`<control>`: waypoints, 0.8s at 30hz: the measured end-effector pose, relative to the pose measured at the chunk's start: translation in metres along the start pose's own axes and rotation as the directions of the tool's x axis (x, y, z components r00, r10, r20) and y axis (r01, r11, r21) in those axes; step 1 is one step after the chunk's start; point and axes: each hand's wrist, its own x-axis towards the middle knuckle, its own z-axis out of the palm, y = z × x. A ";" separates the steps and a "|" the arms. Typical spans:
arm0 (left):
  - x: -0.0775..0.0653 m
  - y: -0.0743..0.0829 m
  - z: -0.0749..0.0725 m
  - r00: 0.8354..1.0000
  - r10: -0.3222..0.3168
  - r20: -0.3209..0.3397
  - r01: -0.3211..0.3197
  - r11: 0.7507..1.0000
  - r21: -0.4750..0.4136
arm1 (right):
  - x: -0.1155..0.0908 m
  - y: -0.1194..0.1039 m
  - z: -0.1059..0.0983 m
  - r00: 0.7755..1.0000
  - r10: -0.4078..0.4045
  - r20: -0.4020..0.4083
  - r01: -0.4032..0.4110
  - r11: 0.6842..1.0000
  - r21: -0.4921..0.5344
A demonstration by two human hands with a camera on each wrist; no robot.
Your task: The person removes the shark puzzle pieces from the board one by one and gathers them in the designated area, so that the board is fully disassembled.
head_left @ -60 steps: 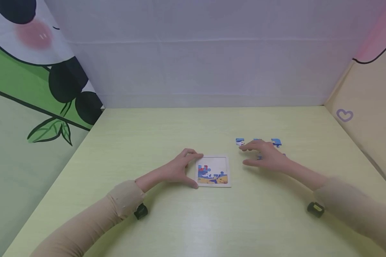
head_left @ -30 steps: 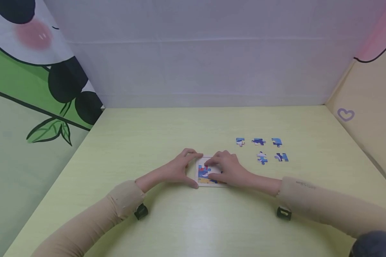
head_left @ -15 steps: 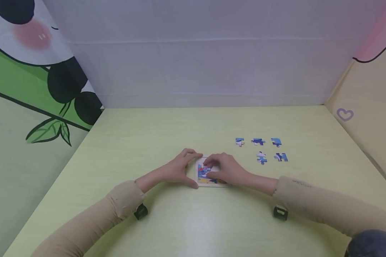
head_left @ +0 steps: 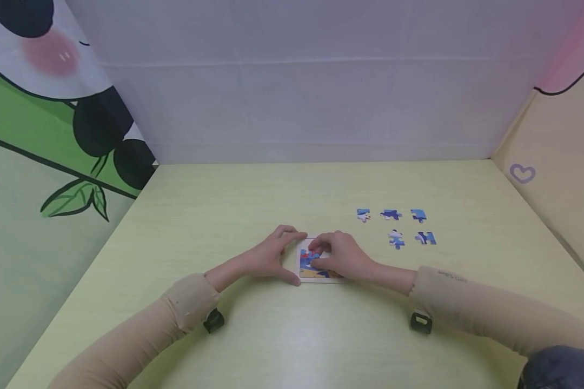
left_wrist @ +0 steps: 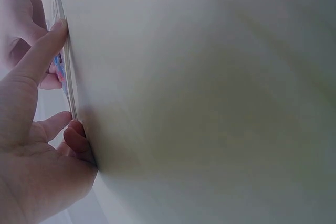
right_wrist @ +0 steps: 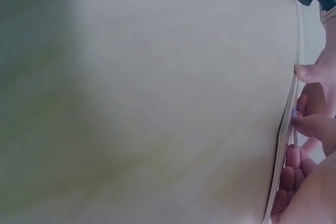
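Note:
A square jigsaw puzzle board [head_left: 322,280] with a pale frame lies flat on the table, its lower part filled with blue and yellow picture pieces. My left hand [head_left: 267,256] holds the board by its left side, thumb at the near corner and fingers at the far one. Over the board, my right hand [head_left: 345,256] pinches a blue jigsaw piece [head_left: 307,259] between thumb and fingers at the left-middle of the picture. That hand hides much of the board's right half. In the right wrist view, the right thumb [right_wrist: 312,125] is right at the board's surface.
Several loose jigsaw pieces lie behind and right of the board, among them a blue one [head_left: 418,215] and a blue-and-white one [head_left: 396,239]. A pale wall [head_left: 321,108] closes off the table's far edge, and printed panels [head_left: 555,162] flank it.
My right hand has moved left from beside the loose pieces onto the board, then shifted only slightly over it. My left hand has stayed at the board's left side.

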 end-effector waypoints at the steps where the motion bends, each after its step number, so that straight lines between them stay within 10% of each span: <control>1: 0.000 0.000 0.000 1.000 0.003 -0.002 -0.003 1.000 0.001 | 0.000 0.000 0.000 1.000 0.002 -0.003 -0.002 1.000 0.000; 24: 0.002 -0.003 0.002 1.000 -0.024 -0.005 0.024 0.999 0.021 | -0.014 0.021 -0.018 0.999 0.000 -0.048 -0.001 1.000 -0.014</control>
